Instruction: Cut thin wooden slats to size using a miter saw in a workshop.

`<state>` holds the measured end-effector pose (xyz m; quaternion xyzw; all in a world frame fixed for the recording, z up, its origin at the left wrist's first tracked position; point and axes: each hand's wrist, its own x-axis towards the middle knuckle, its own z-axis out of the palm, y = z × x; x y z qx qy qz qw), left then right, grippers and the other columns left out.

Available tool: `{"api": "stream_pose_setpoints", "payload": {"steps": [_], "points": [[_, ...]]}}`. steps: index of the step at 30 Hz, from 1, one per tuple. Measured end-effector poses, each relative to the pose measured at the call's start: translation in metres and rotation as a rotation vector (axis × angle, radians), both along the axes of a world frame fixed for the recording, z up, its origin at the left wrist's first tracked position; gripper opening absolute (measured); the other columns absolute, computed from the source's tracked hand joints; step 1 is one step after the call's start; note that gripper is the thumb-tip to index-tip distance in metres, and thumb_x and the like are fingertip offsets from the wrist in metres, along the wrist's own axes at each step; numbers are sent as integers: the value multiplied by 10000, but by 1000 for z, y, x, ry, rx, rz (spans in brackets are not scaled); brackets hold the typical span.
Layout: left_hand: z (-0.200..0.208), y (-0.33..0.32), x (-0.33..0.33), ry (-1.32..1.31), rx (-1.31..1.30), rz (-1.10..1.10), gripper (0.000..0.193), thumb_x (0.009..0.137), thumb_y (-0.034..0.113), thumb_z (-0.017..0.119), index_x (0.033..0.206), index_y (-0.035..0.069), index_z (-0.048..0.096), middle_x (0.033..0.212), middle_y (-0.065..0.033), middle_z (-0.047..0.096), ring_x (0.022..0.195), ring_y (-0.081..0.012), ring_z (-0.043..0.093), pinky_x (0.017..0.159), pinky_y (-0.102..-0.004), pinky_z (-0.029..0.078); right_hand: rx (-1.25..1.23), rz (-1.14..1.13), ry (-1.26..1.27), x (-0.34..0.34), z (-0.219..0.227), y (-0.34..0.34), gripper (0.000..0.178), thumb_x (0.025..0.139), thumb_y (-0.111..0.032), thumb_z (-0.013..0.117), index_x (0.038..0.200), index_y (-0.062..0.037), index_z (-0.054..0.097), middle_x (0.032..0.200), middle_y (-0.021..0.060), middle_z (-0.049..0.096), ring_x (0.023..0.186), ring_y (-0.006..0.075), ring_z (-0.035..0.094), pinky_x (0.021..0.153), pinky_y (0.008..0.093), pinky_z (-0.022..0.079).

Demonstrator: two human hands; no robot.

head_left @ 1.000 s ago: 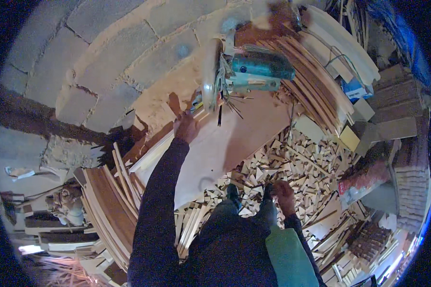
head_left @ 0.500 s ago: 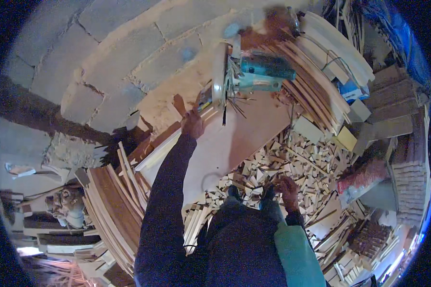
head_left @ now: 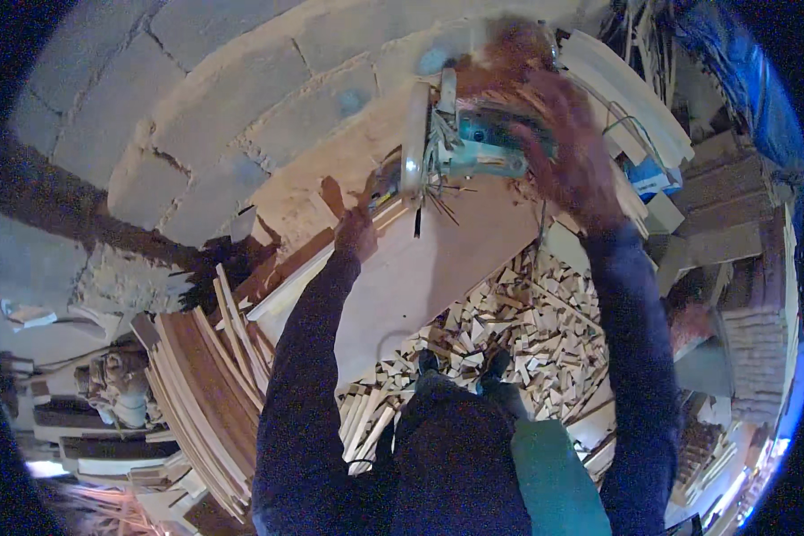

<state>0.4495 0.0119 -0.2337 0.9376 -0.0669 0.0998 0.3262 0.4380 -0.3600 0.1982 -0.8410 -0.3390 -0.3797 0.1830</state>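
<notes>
A teal power saw (head_left: 487,161) with a round blade guard stands at the far side of a pale board (head_left: 420,268). My left hand (head_left: 357,234) is at the left of the guard, its fingers closed on a light wooden strip (head_left: 389,216) that lies along the board's far edge. Part of the strip is hidden under the hand and saw. My right hand (head_left: 572,152) is stretched over the right end of the saw, beside its motor housing. Motion smears its fingers, so whether they touch the saw does not show.
Small wood offcuts (head_left: 545,322) heap up in front of the board and around my feet. Long strips (head_left: 205,393) are stacked at the left, and more boards (head_left: 625,89) lie at the right. A block wall (head_left: 241,107) rises behind the saw.
My right hand has come up from over the offcuts to the right end of the saw. The left hand stays at the strip beside the blade guard.
</notes>
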Motion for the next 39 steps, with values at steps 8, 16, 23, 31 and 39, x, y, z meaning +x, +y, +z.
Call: {"api": "stream_pose_setpoints", "payload": {"steps": [8, 16, 23, 31, 39], "points": [[27, -2, 0, -99, 273, -38, 661, 783, 370, 705, 1159, -126, 483, 957, -240, 592, 855, -381, 616, 736, -466, 516, -424, 114, 550, 73, -21, 9, 489, 972, -464, 492, 1301, -110, 567, 1291, 153, 579, 1209, 305, 525, 1055, 454, 350], [77, -24, -20, -94, 462, -45, 674, 781, 408, 708, 1147, -114, 490, 960, -235, 600, 850, -378, 629, 719, -473, 530, -644, -50, 583, 46, 5, 33, 495, 967, -481, 489, 1310, -133, 566, 1334, 138, 551, 1278, 344, 452, 1140, 447, 240], [9, 30, 0, 72, -809, -15, 671, 788, 444, 684, 1129, -107, 509, 970, -236, 599, 856, -364, 623, 730, -460, 523, -462, 171, 548, 57, -10, 39, 525, 950, -495, 510, 1314, -120, 553, 1340, 157, 545, 1270, 353, 464, 1121, 465, 281], [36, 12, -14, -2, 131, 7, 683, 816, 463, 639, 1147, -120, 505, 989, -261, 582, 900, -376, 618, 736, -474, 523, -418, 28, 466, 57, -56, 29, 529, 921, -491, 562, 1286, -108, 549, 1267, 185, 577, 1174, 402, 525, 1020, 490, 390], [56, -9, -15, -54, 260, -27, 638, 789, 457, 665, 1092, -86, 518, 957, -260, 576, 838, -388, 617, 708, -491, 516, -268, 1, 225, 5, -120, 20, 633, 858, -574, 599, 1098, 11, 557, 914, 218, 620, 851, 395, 629, 728, 468, 518]]}}
